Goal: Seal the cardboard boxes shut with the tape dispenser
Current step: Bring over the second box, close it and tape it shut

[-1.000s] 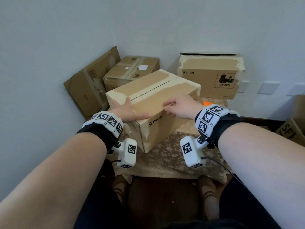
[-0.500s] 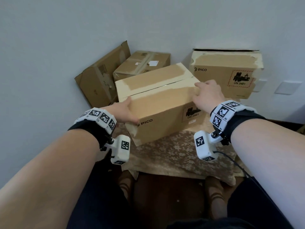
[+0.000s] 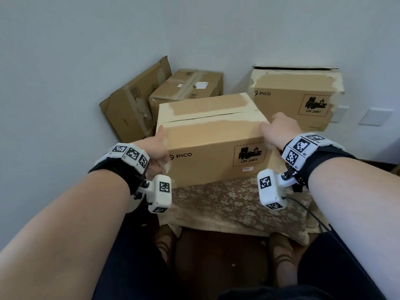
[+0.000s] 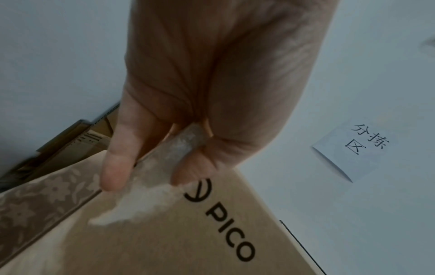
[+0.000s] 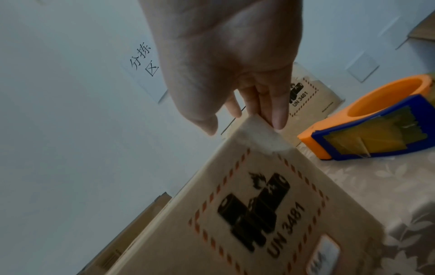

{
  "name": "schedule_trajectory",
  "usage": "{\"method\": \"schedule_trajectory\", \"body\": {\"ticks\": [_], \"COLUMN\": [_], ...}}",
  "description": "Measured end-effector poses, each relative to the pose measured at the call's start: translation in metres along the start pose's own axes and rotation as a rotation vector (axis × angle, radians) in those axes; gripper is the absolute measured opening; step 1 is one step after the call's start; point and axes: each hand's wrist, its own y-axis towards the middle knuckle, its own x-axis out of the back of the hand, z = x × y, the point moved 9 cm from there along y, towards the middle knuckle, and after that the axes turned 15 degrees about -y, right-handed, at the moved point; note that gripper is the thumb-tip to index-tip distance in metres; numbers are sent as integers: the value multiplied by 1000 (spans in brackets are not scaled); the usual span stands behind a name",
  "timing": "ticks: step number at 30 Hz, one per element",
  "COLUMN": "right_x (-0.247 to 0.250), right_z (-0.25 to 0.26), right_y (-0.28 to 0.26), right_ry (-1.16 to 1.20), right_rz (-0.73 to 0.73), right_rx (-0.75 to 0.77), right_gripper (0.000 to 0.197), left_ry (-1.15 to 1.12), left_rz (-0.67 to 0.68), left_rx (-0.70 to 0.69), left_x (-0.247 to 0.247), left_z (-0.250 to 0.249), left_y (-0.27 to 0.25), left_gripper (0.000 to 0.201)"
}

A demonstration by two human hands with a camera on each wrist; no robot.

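A brown PICO cardboard box [image 3: 212, 144] stands on the floral tablecloth [image 3: 233, 204], its long printed side toward me. A dark untaped seam [image 3: 205, 116] runs along its top between pale torn strips. My left hand [image 3: 159, 146] grips the box's front-left corner, thumb on the front face and fingers on the end, as the left wrist view shows [image 4: 146, 167]. My right hand [image 3: 272, 126] rests on the top right corner with straight fingers down the right end [image 5: 244, 119]. The orange and blue tape dispenser [image 5: 376, 126] lies on the cloth just right of the box; the head view hides it.
A second PICO box [image 3: 296, 98] stands at the back right against the wall. A smaller taped box [image 3: 188, 87] and a flattened carton [image 3: 134, 105] lean in the back left corner. A paper note [image 4: 353, 147] hangs on the wall. My feet show below the table's front edge.
The box has turned from a diagonal pose to its long side facing me. My right hand slid from the top's middle to the right corner; my left hand moved to the left corner.
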Motion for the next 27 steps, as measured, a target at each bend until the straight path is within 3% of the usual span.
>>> {"method": "schedule_trajectory", "body": {"ticks": [2, 7, 10, 12, 19, 23, 24, 27], "right_x": [8, 16, 15, 8, -8, -17, -21, -27], "right_z": [-8, -34, -51, -59, -67, -62, -59, -56], "right_y": [-4, -20, -35, -45, -67, -69, -71, -73], "right_ry": [-28, -101, -92, 24, 86, 87, 83, 73], "right_rz": [-17, 87, 218, 338, 606, 697, 739, 795], "right_rx": [-11, -63, -113, -129, -51, 6, 21, 53], "right_gripper": [36, 42, 39, 36, 39, 33, 32, 29], "left_ry": [-12, 122, 238, 323, 487, 462, 391, -61], "left_rz": [-19, -66, -83, -133, -278, -261, -241, -232], "left_rx": [-12, -35, -54, -82, -153, -137, -131, -125], "left_x": [1, 2, -4, -6, -12, -15, -15, -21], "left_z": [-4, -16, -22, -27, -48, -48, -45, -38], "left_y": [-5, -1, 3, 4, 5, 8, 15, 23], "left_gripper": [108, 102, 43, 22, 22, 15, 19, 65]}}
